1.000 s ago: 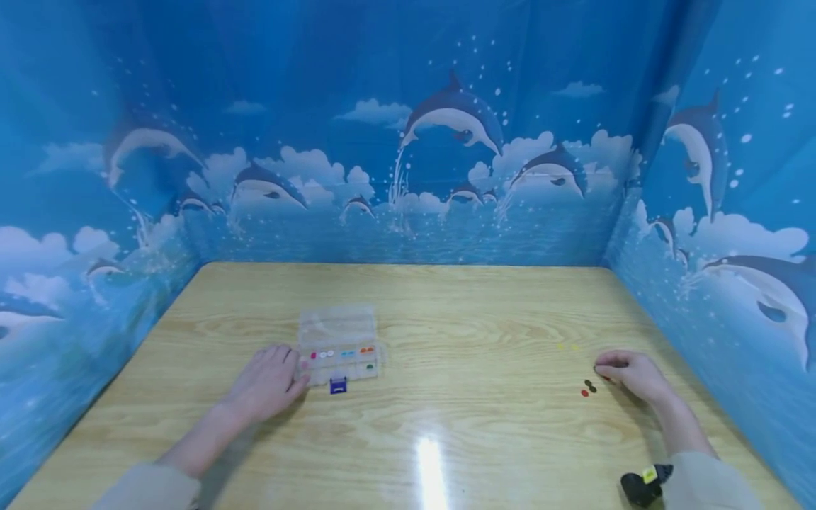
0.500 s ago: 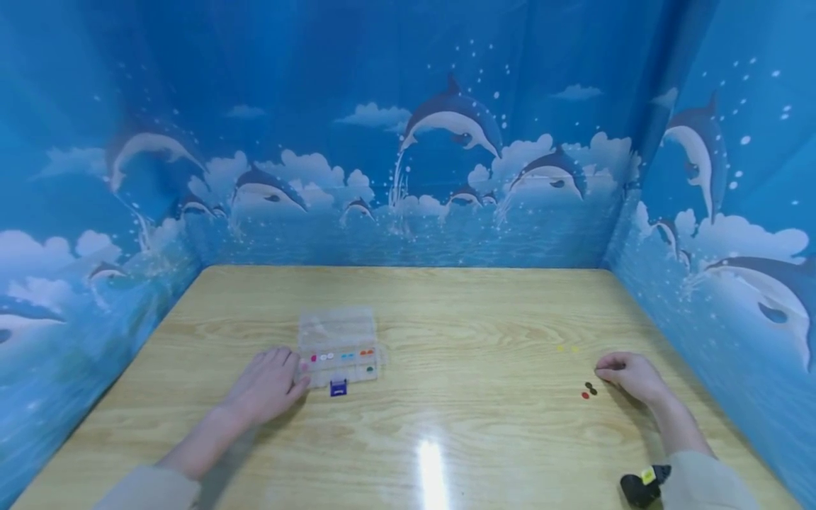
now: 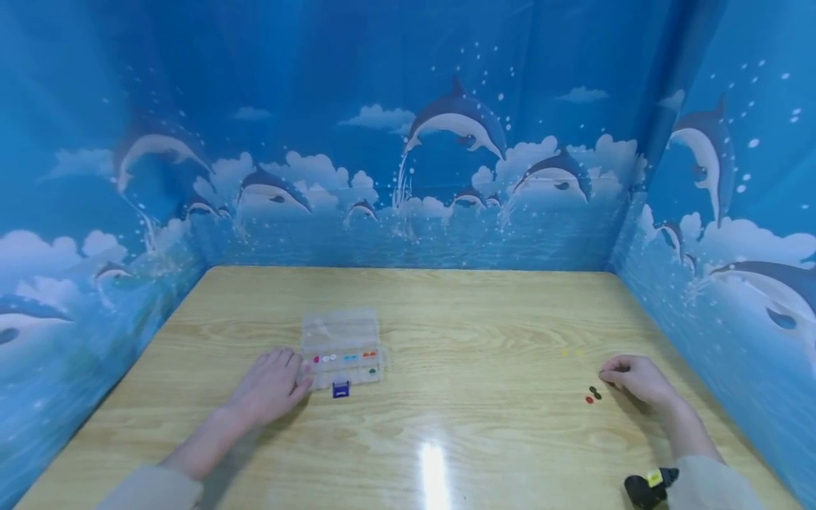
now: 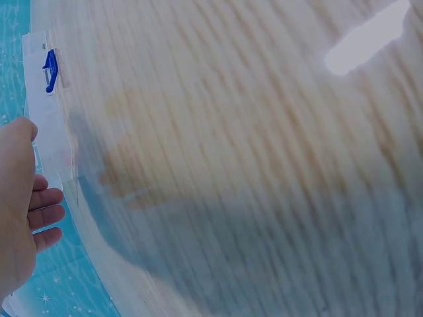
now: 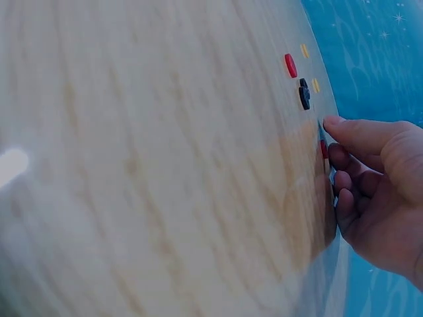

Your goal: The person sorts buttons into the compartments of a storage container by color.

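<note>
In the head view my left hand [image 3: 270, 388] grips the left end of a clear plastic compartment box [image 3: 357, 375]. Its thumb lies along the near corner. The box's lid [image 3: 339, 327] is folded back, and a blue latch [image 3: 341, 389] sticks out in front. Small pink, white, light-blue, orange and green buttons sit in its compartments. At the right my right hand [image 3: 637, 380] pinches a small dark button, mostly hidden by thumb and forefinger. A red button [image 5: 324, 148] shows beside the curled fingers in the right wrist view. Close by lie two black buttons [image 3: 596, 393] and a red one [image 3: 589, 400].
Two yellow buttons [image 3: 571, 353] lie farther back on the wood-grain table [image 3: 459, 340]. A black object with a yellow label [image 3: 650, 487] sits at the right sleeve. Blue dolphin-print curtains [image 3: 408, 142] enclose the table's back and sides.
The whole head view shifts slightly. Both hands keep nearly the same places, the left at the box and the right beside the loose buttons.
</note>
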Tool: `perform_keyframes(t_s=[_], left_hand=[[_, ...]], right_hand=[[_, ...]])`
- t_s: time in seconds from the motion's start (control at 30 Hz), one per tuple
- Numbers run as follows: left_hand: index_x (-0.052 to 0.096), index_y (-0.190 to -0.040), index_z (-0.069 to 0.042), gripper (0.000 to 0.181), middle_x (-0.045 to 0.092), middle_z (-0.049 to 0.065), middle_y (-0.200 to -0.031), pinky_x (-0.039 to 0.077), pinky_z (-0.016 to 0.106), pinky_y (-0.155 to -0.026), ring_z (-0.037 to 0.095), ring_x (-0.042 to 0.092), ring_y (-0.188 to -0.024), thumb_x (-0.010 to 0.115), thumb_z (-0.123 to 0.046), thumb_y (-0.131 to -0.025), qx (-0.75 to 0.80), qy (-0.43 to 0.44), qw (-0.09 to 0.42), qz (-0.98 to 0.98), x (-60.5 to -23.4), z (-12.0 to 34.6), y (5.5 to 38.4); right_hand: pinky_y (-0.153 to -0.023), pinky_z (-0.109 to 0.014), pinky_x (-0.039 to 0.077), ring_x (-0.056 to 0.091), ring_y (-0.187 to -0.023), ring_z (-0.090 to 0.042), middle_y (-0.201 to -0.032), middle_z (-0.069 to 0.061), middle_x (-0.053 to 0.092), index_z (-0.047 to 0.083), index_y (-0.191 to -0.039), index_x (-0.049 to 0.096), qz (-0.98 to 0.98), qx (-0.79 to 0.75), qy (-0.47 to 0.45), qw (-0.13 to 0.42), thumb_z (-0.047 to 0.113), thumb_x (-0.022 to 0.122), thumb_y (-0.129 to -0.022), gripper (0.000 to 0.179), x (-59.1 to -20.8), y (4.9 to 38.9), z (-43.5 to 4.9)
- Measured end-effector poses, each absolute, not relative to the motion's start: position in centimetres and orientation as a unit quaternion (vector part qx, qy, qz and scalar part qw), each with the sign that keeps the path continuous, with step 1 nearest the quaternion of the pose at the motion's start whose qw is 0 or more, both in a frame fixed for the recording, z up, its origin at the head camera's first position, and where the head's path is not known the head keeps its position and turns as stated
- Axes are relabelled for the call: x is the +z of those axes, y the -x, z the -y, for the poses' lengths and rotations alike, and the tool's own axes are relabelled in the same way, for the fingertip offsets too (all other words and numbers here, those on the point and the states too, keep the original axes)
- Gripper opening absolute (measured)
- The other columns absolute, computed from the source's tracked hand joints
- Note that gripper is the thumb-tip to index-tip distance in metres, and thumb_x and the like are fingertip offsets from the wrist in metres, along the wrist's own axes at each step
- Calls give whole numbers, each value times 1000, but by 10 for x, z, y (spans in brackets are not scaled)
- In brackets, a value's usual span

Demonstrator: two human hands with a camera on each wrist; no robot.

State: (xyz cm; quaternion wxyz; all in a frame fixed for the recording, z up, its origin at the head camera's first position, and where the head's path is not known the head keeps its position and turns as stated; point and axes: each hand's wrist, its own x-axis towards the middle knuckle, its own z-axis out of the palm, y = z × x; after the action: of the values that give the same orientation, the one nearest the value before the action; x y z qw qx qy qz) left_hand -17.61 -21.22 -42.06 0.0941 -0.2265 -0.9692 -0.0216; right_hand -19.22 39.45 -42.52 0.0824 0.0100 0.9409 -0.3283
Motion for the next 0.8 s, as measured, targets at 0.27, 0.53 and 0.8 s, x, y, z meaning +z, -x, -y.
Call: perform_keyframes(t_s=[0.27,0.53,0.8], left_hand=[[55,-104,5,39,56,18,-102,38,52,-95,35,52,-102,56,-31,-90,-27,224,87,970,-422,213,177],[55,-101,4,37,56,16,-99,40,51,-93,34,52,-98,57,-31,-89,-26,231,99,967,-422,214,178],[55,-102,4,37,55,16,-98,40,50,-93,33,53,-98,58,-30,-89,-25,232,97,968,-421,214,176]], right_hand=[[-54,-29,35,42,-61,-16,-74,-3,53,-2,-95,60,-938,-338,-5,79,22,54,-94,25,-424,193,-392],[-59,-30,37,45,-69,-16,-81,-6,55,-5,-103,58,-937,-342,9,77,25,50,-96,32,-417,195,-388],[-53,-31,40,44,-58,-17,-67,-4,47,-6,-112,53,-923,-376,1,87,26,50,-96,36,-408,200,-369]])
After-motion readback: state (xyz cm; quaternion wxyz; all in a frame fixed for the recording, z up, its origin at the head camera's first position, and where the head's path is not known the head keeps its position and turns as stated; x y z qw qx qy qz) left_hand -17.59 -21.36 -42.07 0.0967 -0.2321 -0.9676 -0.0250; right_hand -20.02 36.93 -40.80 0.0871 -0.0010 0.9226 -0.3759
